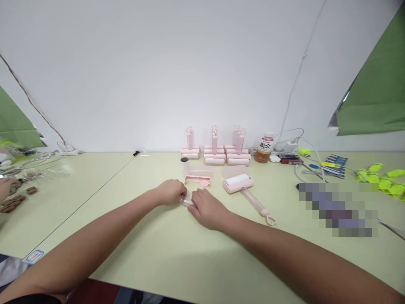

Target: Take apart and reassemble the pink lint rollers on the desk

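Observation:
My left hand (171, 192) is closed, its fingertips pinching one end of a clear tube-shaped handle (187, 202). The other end lies in the curled fingers of my right hand (210, 209), which hides part of it. Just beyond my hands is an open pink lint roller housing (190, 179) with a round pink piece (205, 183) at its right. A white sticky roll (185, 167) with a brown core stands behind it, beside a translucent pink cover (202, 170). To the right lies a pink lint roller (238, 184) with a clear handle, next to another translucent cover (233, 170).
Several pink lint rollers (214, 158) stand handle-up along the wall. Right of them are a supplement bottle (265, 147), cables, a notebook (336, 165) and yellow-green pieces (384, 183). At far left, another person's hand (5, 188) is near small brown pieces (14, 203).

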### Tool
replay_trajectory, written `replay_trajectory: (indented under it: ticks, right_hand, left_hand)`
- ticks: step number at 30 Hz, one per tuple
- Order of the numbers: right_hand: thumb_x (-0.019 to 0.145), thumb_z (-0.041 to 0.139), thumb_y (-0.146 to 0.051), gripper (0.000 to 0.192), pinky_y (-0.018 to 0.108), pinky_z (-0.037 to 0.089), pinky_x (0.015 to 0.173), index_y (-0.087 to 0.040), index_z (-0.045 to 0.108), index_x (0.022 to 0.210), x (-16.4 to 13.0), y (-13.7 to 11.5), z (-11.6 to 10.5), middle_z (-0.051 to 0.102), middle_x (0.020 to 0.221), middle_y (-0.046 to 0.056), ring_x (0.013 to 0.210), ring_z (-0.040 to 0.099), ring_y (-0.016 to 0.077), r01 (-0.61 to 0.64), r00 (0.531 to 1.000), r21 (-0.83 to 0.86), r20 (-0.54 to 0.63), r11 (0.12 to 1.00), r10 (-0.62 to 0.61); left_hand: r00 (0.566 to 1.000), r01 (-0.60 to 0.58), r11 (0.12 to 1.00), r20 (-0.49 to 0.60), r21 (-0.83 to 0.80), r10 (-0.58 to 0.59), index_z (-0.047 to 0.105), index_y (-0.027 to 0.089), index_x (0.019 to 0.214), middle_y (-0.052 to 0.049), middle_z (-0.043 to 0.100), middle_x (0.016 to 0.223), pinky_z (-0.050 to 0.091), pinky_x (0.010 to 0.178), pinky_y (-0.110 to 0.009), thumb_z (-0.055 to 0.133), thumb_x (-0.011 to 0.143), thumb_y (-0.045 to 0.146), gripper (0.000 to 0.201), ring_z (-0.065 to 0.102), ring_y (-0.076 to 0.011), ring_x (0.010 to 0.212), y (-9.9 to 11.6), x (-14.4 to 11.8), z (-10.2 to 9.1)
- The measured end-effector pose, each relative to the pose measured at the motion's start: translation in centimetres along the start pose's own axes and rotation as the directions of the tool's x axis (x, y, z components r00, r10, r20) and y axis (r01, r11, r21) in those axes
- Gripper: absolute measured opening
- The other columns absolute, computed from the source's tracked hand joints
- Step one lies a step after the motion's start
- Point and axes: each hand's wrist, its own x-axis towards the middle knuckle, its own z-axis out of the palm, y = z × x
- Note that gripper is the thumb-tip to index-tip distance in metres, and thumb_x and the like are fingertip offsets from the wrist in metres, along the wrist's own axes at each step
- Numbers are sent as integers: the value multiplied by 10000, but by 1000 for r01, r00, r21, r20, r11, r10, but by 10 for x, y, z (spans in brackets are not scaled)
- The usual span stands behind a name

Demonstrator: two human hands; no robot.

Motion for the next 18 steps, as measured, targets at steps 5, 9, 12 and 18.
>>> replay_trajectory:
  ticks: [5,9,12,18]
  right_hand:
    - [946,445,-305,175,383,428,815,-175,534,870,-27,-1,-7,595,924,90,873,503,236,-18,1000,6,-11,1000,18]
    - [953,434,-322,200,425,422,899,-173,552,892,-40,5,-8,602,1029,121,992,509,266,-39,997,23,-62,999,41]
    - [960,421,-335,235,450,389,974,-154,567,934,-40,9,-6,581,1160,161,1116,481,291,-68,993,42,-91,997,72]
    - [950,442,-316,188,404,440,875,-180,539,862,-35,9,-5,596,998,109,968,518,248,-82,994,96,-68,992,89]
  left_hand:
    - [999,-28,998,-32,55,30,584,198,596,-26,634,667,301,529,-277,468,804,159,242,565,-172,628,7,17,-1]
    - [999,6,995,-47,103,-1,619,198,661,-46,660,746,346,553,-278,456,829,177,235,597,-188,670,12,32,-3]
    - [998,45,990,-43,136,-39,641,188,696,-68,677,781,391,580,-283,462,826,174,222,621,-204,700,14,42,-3]
    - [994,112,977,-39,183,-106,670,159,782,-119,697,873,455,625,-316,455,842,186,225,657,-246,773,18,51,-3]
